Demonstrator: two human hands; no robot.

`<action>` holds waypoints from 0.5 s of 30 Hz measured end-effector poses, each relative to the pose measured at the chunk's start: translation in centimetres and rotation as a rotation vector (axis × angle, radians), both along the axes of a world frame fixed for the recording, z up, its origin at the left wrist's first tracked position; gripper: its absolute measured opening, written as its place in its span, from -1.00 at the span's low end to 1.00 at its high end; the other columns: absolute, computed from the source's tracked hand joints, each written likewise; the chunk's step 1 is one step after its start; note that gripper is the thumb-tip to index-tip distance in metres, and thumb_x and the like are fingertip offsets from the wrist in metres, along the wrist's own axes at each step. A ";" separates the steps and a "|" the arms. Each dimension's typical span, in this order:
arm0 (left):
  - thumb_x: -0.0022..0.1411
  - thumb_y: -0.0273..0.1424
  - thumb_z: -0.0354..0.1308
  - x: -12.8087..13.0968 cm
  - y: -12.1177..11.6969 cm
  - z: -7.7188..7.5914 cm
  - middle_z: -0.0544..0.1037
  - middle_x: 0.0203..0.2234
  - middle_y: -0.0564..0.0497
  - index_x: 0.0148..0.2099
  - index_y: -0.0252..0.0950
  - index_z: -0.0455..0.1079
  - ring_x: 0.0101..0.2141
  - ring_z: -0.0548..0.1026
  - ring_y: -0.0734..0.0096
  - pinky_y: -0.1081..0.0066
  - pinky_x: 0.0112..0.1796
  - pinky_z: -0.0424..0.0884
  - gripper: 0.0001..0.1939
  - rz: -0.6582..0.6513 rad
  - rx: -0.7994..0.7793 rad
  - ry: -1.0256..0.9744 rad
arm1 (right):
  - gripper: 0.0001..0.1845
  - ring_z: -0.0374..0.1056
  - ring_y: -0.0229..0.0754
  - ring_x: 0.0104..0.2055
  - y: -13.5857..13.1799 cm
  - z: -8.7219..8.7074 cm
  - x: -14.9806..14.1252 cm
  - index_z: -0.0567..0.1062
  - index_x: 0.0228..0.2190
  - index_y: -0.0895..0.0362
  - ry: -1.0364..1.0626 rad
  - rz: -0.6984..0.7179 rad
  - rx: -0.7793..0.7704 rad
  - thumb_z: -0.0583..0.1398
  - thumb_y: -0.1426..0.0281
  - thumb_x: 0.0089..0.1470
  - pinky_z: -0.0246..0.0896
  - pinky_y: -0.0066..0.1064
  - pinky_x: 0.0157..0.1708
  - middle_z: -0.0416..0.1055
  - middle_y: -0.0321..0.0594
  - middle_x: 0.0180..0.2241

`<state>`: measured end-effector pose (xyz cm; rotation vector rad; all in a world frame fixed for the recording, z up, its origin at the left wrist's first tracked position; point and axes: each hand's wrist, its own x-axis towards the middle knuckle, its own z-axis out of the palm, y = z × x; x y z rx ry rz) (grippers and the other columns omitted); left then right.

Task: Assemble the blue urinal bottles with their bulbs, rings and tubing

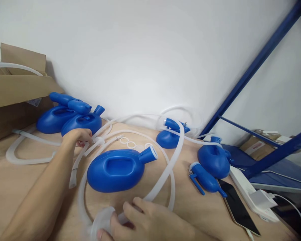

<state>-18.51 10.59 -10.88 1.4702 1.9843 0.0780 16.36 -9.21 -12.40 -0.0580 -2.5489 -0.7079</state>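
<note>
While opaque, the smooth, oval blue jug (120, 183) amid curved translucent tubing (165, 174)

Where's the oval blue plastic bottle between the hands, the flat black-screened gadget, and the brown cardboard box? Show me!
Oval blue plastic bottle (120, 183): head view, on its side below the handle opening.
Flat black-screened gadget (238, 207): head view, middle of the screen.
Brown cardboard box (17, 89): head view, on a flap.

Cardboard box (15, 88) cropped by the left edge, grip of the left hand (82, 136) too small to be made out, translucent cup (101, 219) blurred and partly covered by the right hand (142, 221), blue frame (253, 68) cut off above, carton label (256, 146) too small to be read.
</note>
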 end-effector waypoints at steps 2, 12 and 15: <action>0.06 -0.46 0.31 0.2 0.0 0.3 0.48 -0.56 0.10 -0.20 -0.30 0.32 -0.42 0.58 0.26 0.42 -0.35 0.51 -0.73 0.023 0.011 -0.033 | -0.72 0.35 -0.25 -0.35 0.5 2.6 -0.2 0.61 -0.05 0.11 -0.040 0.013 0.022 0.15 0.52 0.30 0.24 -0.35 -0.42 0.52 -0.25 -0.10; -0.01 -0.30 0.40 -1.8 -0.4 2.9 0.57 -0.45 0.12 -0.16 -0.24 0.29 -0.35 0.61 0.29 0.45 -0.29 0.51 -0.58 0.004 0.054 -0.092 | -0.75 0.39 -0.22 -0.20 0.7 6.2 -1.0 0.62 -0.09 0.05 -0.048 0.037 0.114 0.16 0.44 0.32 0.33 -0.37 -0.33 0.53 -0.26 -0.01; -0.07 -0.26 0.41 -3.0 -0.8 3.2 0.59 -0.50 0.08 -0.11 -0.22 0.31 -0.39 0.61 0.15 0.33 -0.32 0.51 -0.51 -0.029 0.010 -0.033 | -0.71 0.39 -0.27 -0.25 -1.2 2.4 -1.4 0.61 -0.04 0.00 -0.010 -0.069 0.159 0.15 0.45 0.32 0.25 -0.48 -0.54 0.57 -0.30 -0.09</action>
